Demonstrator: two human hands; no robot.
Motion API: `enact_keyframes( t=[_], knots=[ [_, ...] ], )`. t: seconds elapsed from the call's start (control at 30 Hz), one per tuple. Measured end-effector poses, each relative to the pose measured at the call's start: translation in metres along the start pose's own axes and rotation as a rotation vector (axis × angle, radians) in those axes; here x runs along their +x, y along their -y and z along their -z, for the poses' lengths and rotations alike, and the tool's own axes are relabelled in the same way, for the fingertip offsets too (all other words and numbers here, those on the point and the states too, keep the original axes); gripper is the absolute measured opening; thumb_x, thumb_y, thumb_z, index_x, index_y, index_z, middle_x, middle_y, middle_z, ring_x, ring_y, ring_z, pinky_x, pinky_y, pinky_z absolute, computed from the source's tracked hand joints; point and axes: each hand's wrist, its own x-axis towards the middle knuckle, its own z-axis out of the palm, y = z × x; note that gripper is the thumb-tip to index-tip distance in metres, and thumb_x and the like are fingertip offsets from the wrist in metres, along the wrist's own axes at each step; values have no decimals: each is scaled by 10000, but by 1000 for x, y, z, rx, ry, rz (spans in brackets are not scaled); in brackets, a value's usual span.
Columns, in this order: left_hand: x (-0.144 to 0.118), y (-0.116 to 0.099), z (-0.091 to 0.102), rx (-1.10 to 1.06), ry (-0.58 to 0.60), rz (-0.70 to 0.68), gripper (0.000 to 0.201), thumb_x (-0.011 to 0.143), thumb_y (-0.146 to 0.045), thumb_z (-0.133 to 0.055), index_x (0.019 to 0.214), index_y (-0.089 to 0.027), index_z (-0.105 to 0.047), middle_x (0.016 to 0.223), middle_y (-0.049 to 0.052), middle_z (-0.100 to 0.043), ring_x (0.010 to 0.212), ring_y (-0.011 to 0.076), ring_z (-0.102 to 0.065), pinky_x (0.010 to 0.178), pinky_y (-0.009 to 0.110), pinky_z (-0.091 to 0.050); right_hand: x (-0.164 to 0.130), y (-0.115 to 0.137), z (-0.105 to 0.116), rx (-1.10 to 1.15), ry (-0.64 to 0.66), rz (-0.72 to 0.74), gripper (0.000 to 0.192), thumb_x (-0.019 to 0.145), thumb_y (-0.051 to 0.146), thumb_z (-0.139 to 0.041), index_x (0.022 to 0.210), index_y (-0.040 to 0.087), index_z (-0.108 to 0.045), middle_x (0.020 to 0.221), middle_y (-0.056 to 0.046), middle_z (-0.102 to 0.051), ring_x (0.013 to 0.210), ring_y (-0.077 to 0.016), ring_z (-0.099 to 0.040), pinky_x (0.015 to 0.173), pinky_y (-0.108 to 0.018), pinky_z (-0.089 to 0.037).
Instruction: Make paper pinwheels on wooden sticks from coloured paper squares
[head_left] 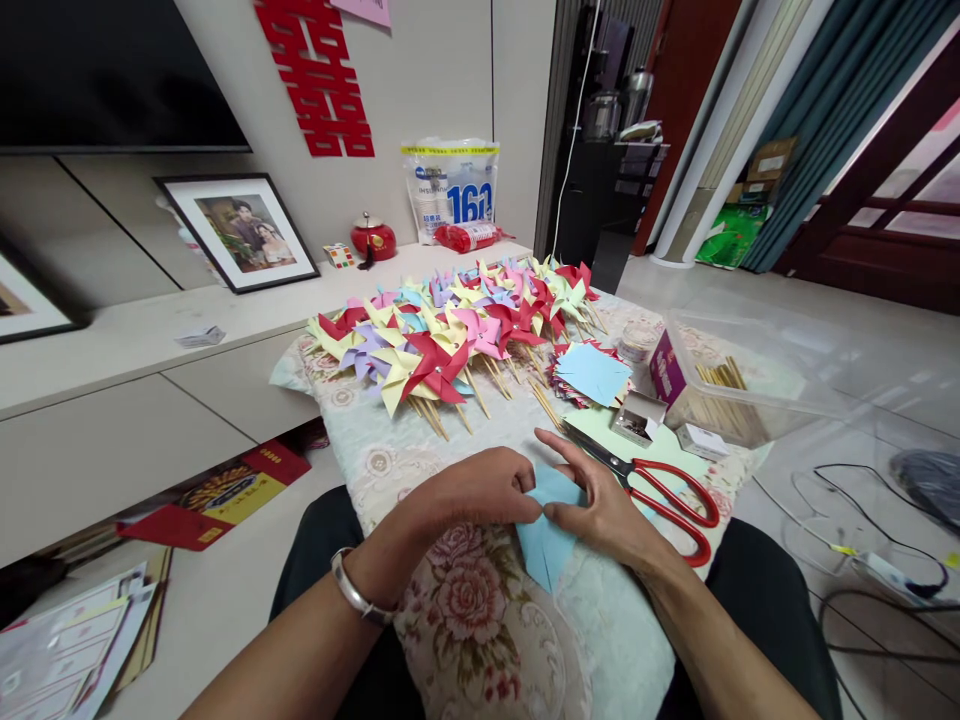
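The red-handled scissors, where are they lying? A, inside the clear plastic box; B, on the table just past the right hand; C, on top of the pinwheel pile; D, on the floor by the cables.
B: the scissors lie flat on the table, beside the right hand.

— Where does the single view sit?
— On the person's head, looking forward and down, close over the worktop (390, 470) on the lap.
— Facing which way?
— Toward the wall beyond the worktop; floor shows on both sides of it.
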Motion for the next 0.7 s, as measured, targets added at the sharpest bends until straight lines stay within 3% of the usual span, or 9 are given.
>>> enact_keyframes(
  t=[0.07, 0.13, 0.2, 0.37, 0.5, 0.7],
  knots=[
    [-4, 8, -1, -106, -13, 12, 76, 678, -259, -644, 713, -191, -643, 553, -50, -564, 507, 120, -461, 491, 237, -318, 1, 0, 0, 71, -38, -17, 846, 714, 124, -645, 1509, 273, -395, 810, 26, -645, 568, -125, -515, 515, -243, -388],
    [-9, 15, -4, -487, -69, 59, 285, 700, -359, -719, 909, -175, -659, 705, -14, -655, 624, 138, -575, 608, 250, -425, 3, 0, 0, 142, -92, -14, 856, 710, 160, -669, 1511, 241, -381, 819, 14, -654, 569, -129, -522, 519, -252, -404],
    [-15, 19, -12, -693, -164, 79, 416, 701, -438, -756, 988, -157, -645, 783, 24, -687, 705, 159, -630, 704, 287, -476, 4, 0, -1, 165, -170, 11, 855, 698, 191, -693, 1499, 209, -396, 847, -6, -675, 602, -147, -551, 540, -267, -429],
    [-20, 14, -41, -961, -295, 45, 386, 696, -468, -758, 895, -157, -647, 772, 49, -707, 729, 201, -660, 713, 323, -513, 6, 0, -2, 132, -305, 88, 792, 711, 249, -702, 1455, 199, -434, 1024, -63, -722, 898, -248, -662, 686, -326, -512],
    [-12, 6, -60, -1048, -361, -14, 286, 671, -352, -784, 859, -168, -674, 718, 10, -691, 685, 178, -633, 674, 280, -487, 5, 1, -4, 97, -345, 120, 760, 713, 255, -700, 1429, 199, -451, 1169, -96, -717, 1204, -315, -592, 822, -385, -544],
    [1, 4, -72, -1042, -470, 47, 200, 623, -292, -794, 709, -141, -696, 561, -16, -634, 540, 136, -554, 575, 250, -436, 6, 2, -4, 63, -363, 128, 739, 697, 237, -695, 1403, 190, -483, 1399, -123, -613, 1293, -332, -556, 882, -411, -561]
  ],
)
